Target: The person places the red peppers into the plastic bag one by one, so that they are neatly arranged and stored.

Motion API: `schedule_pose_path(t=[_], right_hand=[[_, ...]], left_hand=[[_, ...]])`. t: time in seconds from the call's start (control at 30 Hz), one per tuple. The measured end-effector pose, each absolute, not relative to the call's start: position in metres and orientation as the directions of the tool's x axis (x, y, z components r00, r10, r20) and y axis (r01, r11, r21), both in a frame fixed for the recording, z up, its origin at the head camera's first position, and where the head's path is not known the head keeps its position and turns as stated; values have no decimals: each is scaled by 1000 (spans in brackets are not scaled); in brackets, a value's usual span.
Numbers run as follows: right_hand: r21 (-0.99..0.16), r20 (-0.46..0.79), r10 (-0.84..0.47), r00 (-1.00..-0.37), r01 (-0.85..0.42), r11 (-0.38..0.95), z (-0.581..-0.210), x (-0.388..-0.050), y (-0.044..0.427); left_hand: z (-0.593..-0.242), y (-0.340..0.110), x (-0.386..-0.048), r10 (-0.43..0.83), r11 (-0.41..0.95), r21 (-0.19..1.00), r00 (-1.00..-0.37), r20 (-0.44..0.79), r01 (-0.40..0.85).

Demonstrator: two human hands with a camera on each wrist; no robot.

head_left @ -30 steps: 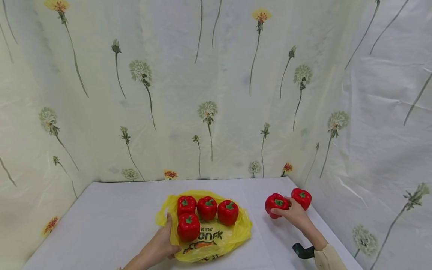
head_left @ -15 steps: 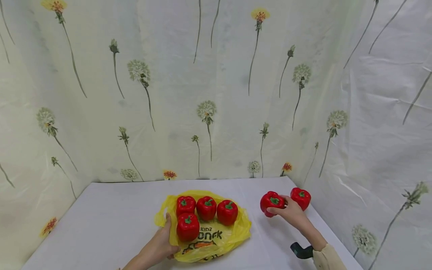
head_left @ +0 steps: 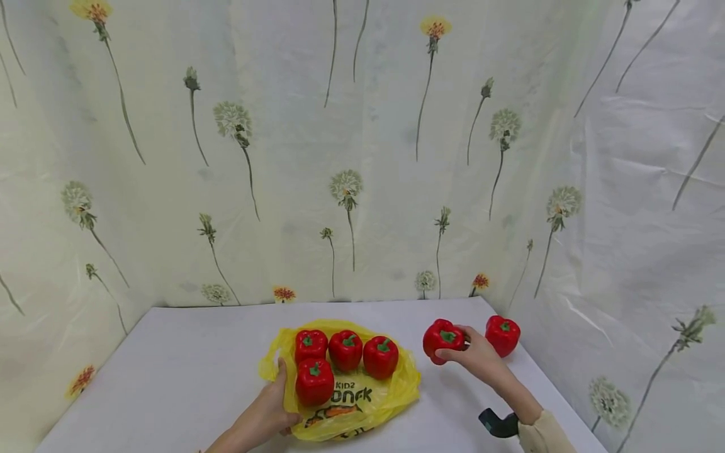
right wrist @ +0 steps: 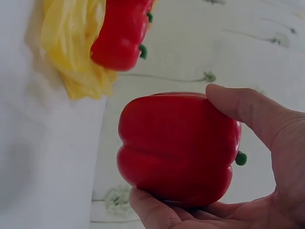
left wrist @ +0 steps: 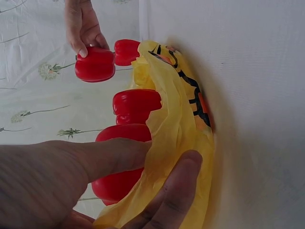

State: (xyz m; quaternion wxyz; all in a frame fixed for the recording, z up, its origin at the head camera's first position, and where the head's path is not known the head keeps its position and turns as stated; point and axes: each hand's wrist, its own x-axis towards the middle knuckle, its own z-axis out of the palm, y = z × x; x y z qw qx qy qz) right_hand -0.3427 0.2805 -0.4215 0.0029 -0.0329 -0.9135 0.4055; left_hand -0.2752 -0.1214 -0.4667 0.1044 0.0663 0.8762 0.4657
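Note:
My right hand (head_left: 480, 357) grips a red bell pepper (head_left: 437, 338) with a green stem, held above the white table to the right of the bag. In the right wrist view the thumb and fingers lie on opposite sides of this bell pepper (right wrist: 176, 148). My left hand (head_left: 270, 401) pinches the left edge of a yellow plastic bag (head_left: 391, 402), thumb on the inner side and fingers outside, as the left wrist view shows. Several red bell peppers (head_left: 315, 382) stand upright on the bag, within its crumpled rim.
One more red bell pepper (head_left: 501, 335) stands near the right edge of the white table (head_left: 187, 371). A floral curtain (head_left: 385, 189) hangs behind and beside the table. A black wrist device (head_left: 498, 423) sits below my right forearm.
My right hand has carried its bell pepper leftward, away from the one at the table's right edge and closer to the bag. The left hand and bag keep their place.

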Motion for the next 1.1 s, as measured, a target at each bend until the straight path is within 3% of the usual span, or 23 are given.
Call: schedule_pose_path(t=[1.1], right_hand=[[-820, 7, -185, -983, -111, 561, -422, -324, 187]], left_hand=[[-464, -122, -274, 229, 556, 831, -967, -111, 36]])
